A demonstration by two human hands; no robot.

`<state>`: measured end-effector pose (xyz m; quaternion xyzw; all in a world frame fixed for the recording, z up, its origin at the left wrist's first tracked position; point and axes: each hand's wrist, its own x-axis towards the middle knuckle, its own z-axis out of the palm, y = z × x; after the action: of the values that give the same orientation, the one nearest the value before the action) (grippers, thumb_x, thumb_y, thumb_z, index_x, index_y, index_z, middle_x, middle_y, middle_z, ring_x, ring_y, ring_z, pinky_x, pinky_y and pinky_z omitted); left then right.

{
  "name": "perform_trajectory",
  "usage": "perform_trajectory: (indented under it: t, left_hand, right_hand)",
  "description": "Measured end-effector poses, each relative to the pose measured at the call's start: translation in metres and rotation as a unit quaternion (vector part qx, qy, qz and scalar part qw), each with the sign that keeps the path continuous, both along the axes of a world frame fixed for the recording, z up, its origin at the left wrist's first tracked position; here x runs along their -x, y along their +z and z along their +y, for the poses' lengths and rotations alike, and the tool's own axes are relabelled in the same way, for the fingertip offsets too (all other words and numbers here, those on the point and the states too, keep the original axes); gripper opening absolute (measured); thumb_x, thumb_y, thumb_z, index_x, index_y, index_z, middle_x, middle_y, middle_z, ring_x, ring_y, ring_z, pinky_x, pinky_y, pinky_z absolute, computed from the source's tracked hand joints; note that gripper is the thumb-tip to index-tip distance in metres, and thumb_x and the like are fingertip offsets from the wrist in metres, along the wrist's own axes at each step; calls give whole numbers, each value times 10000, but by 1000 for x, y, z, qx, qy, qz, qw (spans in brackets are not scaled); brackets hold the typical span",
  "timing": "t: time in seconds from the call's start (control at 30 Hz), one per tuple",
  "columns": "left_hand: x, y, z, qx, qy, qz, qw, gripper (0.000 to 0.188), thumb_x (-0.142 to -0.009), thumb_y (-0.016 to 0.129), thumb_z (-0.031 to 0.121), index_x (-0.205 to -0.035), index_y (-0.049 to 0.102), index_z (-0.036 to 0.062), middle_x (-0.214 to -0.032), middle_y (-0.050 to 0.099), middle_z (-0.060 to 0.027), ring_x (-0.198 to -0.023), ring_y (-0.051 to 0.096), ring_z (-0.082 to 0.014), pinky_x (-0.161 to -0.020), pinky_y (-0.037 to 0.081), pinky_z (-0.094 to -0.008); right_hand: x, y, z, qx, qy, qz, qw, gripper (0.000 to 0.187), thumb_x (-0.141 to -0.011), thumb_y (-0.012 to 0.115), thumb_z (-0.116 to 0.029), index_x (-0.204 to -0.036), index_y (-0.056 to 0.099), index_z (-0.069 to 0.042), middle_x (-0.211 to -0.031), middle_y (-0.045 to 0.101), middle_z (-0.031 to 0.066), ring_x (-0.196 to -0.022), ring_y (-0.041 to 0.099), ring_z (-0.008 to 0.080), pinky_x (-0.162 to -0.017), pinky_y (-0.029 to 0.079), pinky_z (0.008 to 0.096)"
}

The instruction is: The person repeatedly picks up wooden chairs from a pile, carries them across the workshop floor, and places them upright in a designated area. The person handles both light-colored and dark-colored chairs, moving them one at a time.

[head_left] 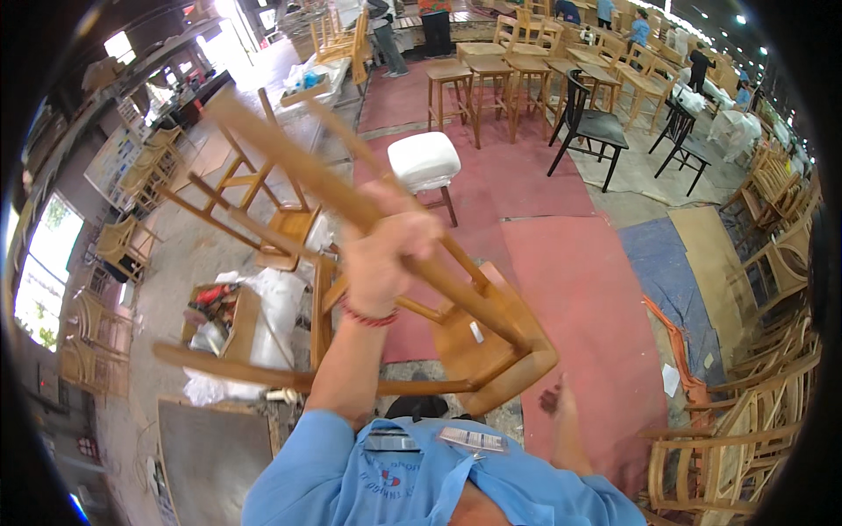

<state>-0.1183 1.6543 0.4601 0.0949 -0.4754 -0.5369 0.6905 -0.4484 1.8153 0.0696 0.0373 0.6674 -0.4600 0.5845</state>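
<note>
My left hand, a red bracelet at its wrist, is wrapped round a thick leg of a brown wooden chair. The chair is tilted off its feet, its legs spreading to the left and away from me. A small white piece shows on its seat panel. Motion smears the upper end of the gripped leg. On the right, my right forearm reaches up beside the chair's rounded corner; the fingers of that hand are blurred or hidden. Behind my left hand, another wooden chair lies tipped on the floor.
A white-wrapped stool stands ahead on red matting. Black chairs and wooden stools are farther back. Left is an open box with plastic wrap. Stacked chair frames line the right. People stand far off.
</note>
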Motion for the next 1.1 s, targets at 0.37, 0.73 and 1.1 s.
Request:
perform_trajectory:
  t: [0.37,0.73,1.1]
  left_hand:
    - [3,31,-266,72,-358,-198,910,218,-763,678,35,-758,461,59,-586,531,-28,-461,542,-126,-441,442,-268]
    - [-128,48,-518,-45,55,-245,967,215,-758,668,98,-857,491,27,-588,501,-34,-478,512,-146,-504,437,-271]
    - [-208,-16,-657,-100,250,-254,929,174,-784,636,54,-749,466,67,-625,511,-24,-531,520,-120,-529,437,-270]
  right_hand:
    - [-39,241,-490,368,188,547,728,668,-923,520,-395,-1401,297,14,-1330,455,158,-1222,444,263,-998,368,333]
    - [-89,367,-746,483,42,280,828,210,-734,730,-122,-745,529,-61,-590,512,9,-466,514,118,-426,400,248]
    - [-171,301,-906,581,79,175,791,174,-744,657,18,-730,500,-54,-594,501,24,-512,508,129,-507,434,265]
